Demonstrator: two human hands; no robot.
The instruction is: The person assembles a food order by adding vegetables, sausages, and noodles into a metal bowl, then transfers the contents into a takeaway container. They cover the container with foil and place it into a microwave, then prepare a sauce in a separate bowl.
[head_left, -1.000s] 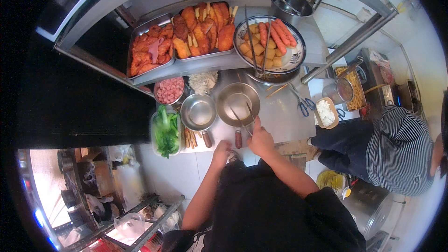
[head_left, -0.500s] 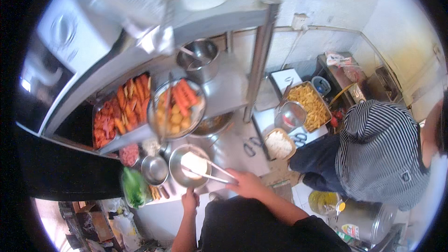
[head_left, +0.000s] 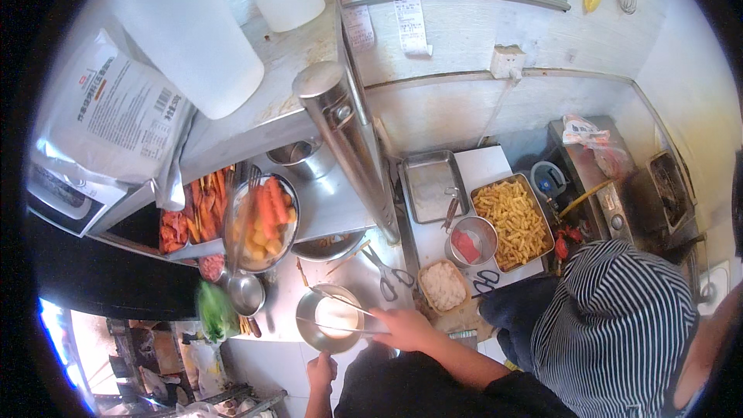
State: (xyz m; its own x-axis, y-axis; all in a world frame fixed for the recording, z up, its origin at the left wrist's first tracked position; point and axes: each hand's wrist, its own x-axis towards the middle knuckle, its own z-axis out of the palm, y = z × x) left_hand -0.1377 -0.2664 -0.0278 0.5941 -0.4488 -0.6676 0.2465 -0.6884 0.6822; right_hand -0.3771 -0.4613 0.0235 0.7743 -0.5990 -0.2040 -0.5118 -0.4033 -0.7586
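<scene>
A metal bowl is held just in front of my body, at the counter's near edge. Inside it lies a pale, whitish round mass, whose kind I cannot make out. My left hand is a closed fist at the bowl's near rim, gripping it or a short handle hidden by the fingers. Long, thin metal tongs are gripped in my right hand. Their arms stand apart and reach across the bowl over the pale mass. Scissors rest on the counter just beyond the bowl.
Left are a pan of sausages and yellow pieces, a small metal bowl and leafy greens. A steel post holds a shelf. Fries fill a tray at right. A person in a striped top stands close on the right.
The head view has shifted toward the right-hand wall. The bowl now sits closer to my body, with both hands still on the bowl and tongs. The tongs' arms have swung flatter across it.
</scene>
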